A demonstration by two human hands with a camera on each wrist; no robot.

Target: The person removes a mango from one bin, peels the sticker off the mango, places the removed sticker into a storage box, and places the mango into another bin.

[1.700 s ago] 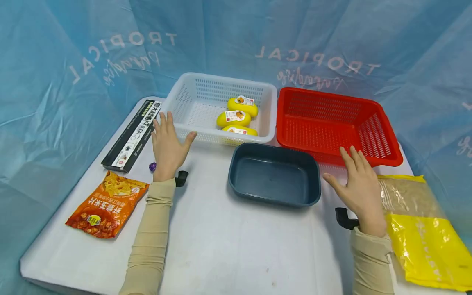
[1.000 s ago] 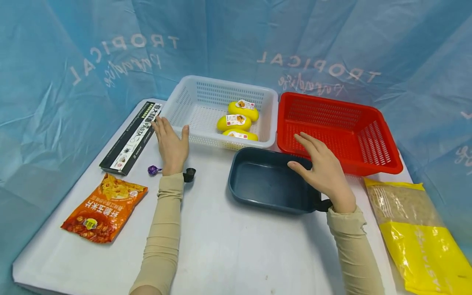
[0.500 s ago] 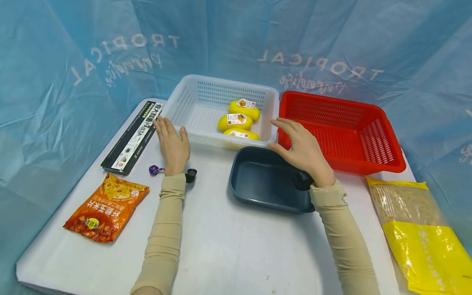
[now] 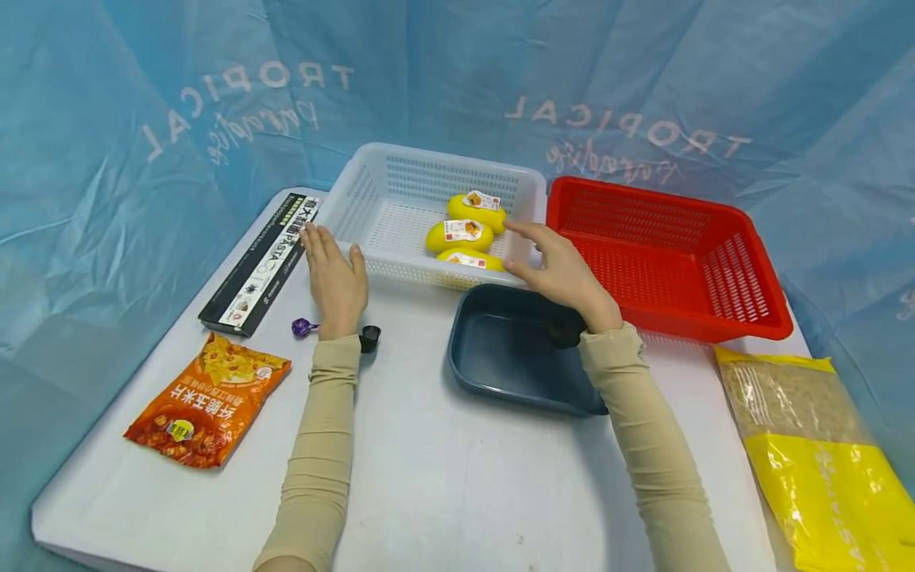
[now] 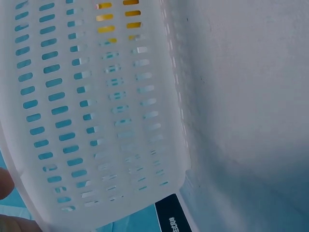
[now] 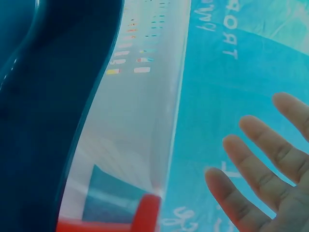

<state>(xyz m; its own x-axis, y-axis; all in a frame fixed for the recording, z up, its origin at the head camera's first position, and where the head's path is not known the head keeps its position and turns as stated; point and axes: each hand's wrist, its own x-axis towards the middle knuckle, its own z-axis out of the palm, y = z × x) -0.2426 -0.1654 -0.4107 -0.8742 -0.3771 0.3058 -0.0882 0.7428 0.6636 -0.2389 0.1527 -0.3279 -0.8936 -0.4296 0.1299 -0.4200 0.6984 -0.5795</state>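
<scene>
In the head view my right hand [image 4: 565, 266] reaches over the right front corner of the white basket [image 4: 364, 226]. Its fingertips are right beside three yellow oval packs [image 4: 463, 237] with white labels. The right wrist view shows this hand's fingers [image 6: 260, 181] spread apart with nothing between them. My left hand [image 4: 337, 282] hovers flat at the basket's left front corner, fingers extended and holding nothing. The left wrist view has the basket's slotted wall [image 5: 106, 121] and only a bit of the fingers. Under the right wrist lies a dark blue bin [image 4: 511, 357].
A red basket [image 4: 643, 274] stands right of the white one. Left lie a black pasta box [image 4: 260, 266], an orange chip bag [image 4: 210, 401] and a purple lollipop [image 4: 303, 327]. A yellow bag [image 4: 822, 469] lies at the right edge. Blue curtains [image 4: 457, 71] surround the table.
My right hand has moved left from beside the yellow bag, across the dark blue bin, to the white basket's yellow packs. My left hand shifted slightly right, then stayed nearly still.
</scene>
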